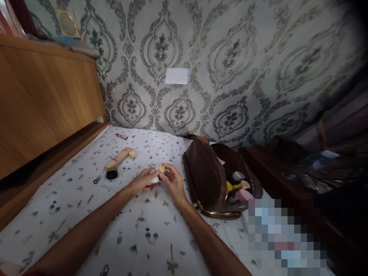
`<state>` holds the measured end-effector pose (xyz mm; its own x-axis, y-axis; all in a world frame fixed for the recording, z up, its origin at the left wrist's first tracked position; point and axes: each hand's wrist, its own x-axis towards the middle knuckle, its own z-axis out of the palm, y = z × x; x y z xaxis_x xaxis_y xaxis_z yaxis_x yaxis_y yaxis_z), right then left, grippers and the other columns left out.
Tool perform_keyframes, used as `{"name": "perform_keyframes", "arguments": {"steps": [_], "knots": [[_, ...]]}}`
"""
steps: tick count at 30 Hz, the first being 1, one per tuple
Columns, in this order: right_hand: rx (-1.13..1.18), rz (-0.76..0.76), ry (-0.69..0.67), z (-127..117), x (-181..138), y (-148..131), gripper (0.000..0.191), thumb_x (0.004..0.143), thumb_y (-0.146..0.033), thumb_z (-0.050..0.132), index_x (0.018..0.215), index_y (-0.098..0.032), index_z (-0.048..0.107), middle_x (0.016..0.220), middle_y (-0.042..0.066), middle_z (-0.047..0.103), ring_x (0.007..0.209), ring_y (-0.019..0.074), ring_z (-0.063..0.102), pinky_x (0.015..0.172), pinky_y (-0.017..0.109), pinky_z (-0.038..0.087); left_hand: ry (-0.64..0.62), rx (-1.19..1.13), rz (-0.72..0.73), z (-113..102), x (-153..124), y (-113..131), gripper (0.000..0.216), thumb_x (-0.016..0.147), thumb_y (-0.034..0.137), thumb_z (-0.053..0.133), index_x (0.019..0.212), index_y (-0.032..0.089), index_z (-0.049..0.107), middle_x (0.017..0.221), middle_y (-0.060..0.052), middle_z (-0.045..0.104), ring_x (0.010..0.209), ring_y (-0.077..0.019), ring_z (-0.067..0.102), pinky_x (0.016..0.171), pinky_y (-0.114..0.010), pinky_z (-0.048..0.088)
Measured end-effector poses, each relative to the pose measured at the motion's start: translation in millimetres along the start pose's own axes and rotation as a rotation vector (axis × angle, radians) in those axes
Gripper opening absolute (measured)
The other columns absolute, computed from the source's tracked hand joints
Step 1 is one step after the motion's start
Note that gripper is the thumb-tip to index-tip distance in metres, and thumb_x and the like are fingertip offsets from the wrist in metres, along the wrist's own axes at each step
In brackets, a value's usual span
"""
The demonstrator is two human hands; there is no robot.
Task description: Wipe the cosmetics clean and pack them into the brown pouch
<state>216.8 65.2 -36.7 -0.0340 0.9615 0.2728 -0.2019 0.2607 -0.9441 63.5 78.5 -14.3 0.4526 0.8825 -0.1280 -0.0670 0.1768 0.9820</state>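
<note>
1. Fingers of the left hand (143, 181) are bent around a small white container (154, 178), nearly closed on it; its exact shape is partly hidden.
2. Fingers of the right hand (174, 186) pinch its gold-coloured top (162, 168), curled with little gap. The container is between the two hands, just above the cloth or resting on it; I cannot tell which.
3. To the left lies a slim tan bottle (118, 158) with a shiny gold-and-clear cap (132, 153). By its near end sits a short, round black-and-gold piece (112, 173); farther back is a narrow red tube (121, 136).
4. To the right, a smooth brown bag (204, 170), leather-like and rounded, gapes open along a gold zip (221, 213). Inside are yellow items (236, 186), a pale-lidded jar (238, 176) and a rounded pink piece (244, 196).
5. Beneath everything spreads a white cloth (152, 214) printed with small grey plants and faces, lightly creased.
6. Beyond, grey damask wallpaper (230, 57) carries a white rectangle (176, 76); a wood-grained cabinet (51, 84) stands at left.
7. Dark, blurred clutter fills the right edge, above a pixelated patch.
</note>
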Motion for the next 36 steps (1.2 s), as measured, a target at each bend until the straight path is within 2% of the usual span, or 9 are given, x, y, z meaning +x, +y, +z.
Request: {"name": "perform_keyframes", "arguments": {"steps": [4, 7, 12, 17, 21, 27, 30, 33, 36], "knots": [[-0.234, -0.085, 0.099, -0.8, -0.4, 3.3, 0.037, 0.076, -0.034, 0.071, 0.111, -0.022, 0.063, 0.082, 0.001, 0.063, 0.07, 0.017, 0.058, 0.069, 0.031, 0.051, 0.015, 0.026, -0.02, 2.9, 1.3, -4.1, 0.055, 0.072, 0.071, 0.065, 0.077, 0.017, 0.058, 0.057, 0.003, 0.052, 0.041, -0.0077, 0.046, 0.036, -0.017, 0.018], [-0.352, -0.142, 0.144, -1.8, -1.6, 3.5, 0.036, 0.078, -0.032, 0.069, 0.113, -0.022, 0.064, 0.092, 0.003, 0.065, 0.074, 0.0175, 0.057, 0.072, 0.032, 0.051, 0.042, 0.077, 0.005, 4.0, 1.2, -5.3, 0.054, 0.075, 0.071, 0.062, 0.075, 0.017, 0.057, 0.055, 0.004, 0.051, 0.039, -0.0075, 0.044, 0.036, -0.018, 0.019], [-0.358, -0.161, 0.143, -1.5, -2.5, 1.9, 0.037, 0.084, -0.037, 0.064, 0.118, -0.022, 0.064, 0.104, 0.007, 0.063, 0.079, 0.0179, 0.06, 0.07, 0.031, 0.052, 0.126, 0.217, 0.134, 4.3, -2.3, -4.4, 0.039, 0.084, 0.061, 0.058, 0.084, 0.022, 0.054, 0.053, 0.007, 0.049, 0.04, -0.0098, 0.043, 0.04, -0.021, 0.025], [-0.442, -0.203, 0.117, -2.9, -3.0, -1.0, 0.039, 0.087, -0.038, 0.061, 0.123, -0.021, 0.064, 0.096, 0.007, 0.06, 0.081, 0.0193, 0.059, 0.067, 0.03, 0.051, 0.178, 0.353, 0.252, 6.9, -5.5, -3.9, 0.03, 0.089, 0.051, 0.054, 0.08, 0.024, 0.049, 0.052, 0.008, 0.045, 0.043, -0.0114, 0.042, 0.05, -0.024, 0.032], [-0.489, -0.224, 0.074, -5.5, -4.8, -3.4, 0.041, 0.091, -0.039, 0.056, 0.126, -0.021, 0.063, 0.095, 0.006, 0.057, 0.078, 0.0183, 0.057, 0.065, 0.03, 0.05, 0.181, 0.423, 0.292, 5.5, -4.9, -2.7, 0.03, 0.091, 0.05, 0.05, 0.077, 0.023, 0.047, 0.057, 0.006, 0.046, 0.05, -0.013, 0.045, 0.052, -0.024, 0.034], [-0.472, -0.203, -0.001, -5.2, -6.9, -2.0, 0.043, 0.094, -0.042, 0.049, 0.129, -0.02, 0.062, 0.095, 0.006, 0.054, 0.085, 0.0201, 0.058, 0.073, 0.034, 0.053, 0.225, 0.458, 0.279, 0.3, -1.0, -4.4, 0.032, 0.093, 0.053, 0.041, 0.08, 0.024, 0.044, 0.064, 0.005, 0.045, 0.055, -0.014, 0.046, 0.048, -0.023, 0.038], [-0.411, -0.171, -0.03, -2.4, -5.5, -0.2, 0.045, 0.091, -0.043, 0.055, 0.129, -0.021, 0.062, 0.101, 0.007, 0.057, 0.091, 0.0208, 0.059, 0.076, 0.033, 0.054, 0.253, 0.475, 0.258, 2.3, -1.5, -5.0, 0.031, 0.092, 0.053, 0.041, 0.084, 0.024, 0.045, 0.07, 0.003, 0.049, 0.059, -0.0152, 0.048, 0.048, -0.024, 0.041], [-0.37, -0.159, 0.006, 1.8, -3.7, 2.5, 0.049, 0.085, -0.037, 0.063, 0.131, -0.021, 0.058, 0.111, 0.008, 0.062, 0.095, 0.02, 0.061, 0.08, 0.031, 0.053, 0.285, 0.497, 0.27, 4.2, -2.9, -4.0, 0.028, 0.092, 0.051, 0.041, 0.088, 0.023, 0.046, 0.075, 0.002, 0.054, 0.067, -0.0165, 0.053, 0.056, -0.026, 0.045], [-0.366, -0.136, 0.083, 6.0, -4.3, 4.4, 0.055, 0.079, -0.031, 0.068, 0.13, -0.02, 0.052, 0.106, 0.005, 0.066, 0.08, 0.0156, 0.061, 0.073, 0.028, 0.052, 0.348, 0.545, 0.313, 4.1, -3.8, -3.4, 0.026, 0.092, 0.047, 0.04, 0.093, 0.023, 0.047, 0.079, 0.001, 0.058, 0.076, -0.0188, 0.057, 0.068, -0.029, 0.047]]}}
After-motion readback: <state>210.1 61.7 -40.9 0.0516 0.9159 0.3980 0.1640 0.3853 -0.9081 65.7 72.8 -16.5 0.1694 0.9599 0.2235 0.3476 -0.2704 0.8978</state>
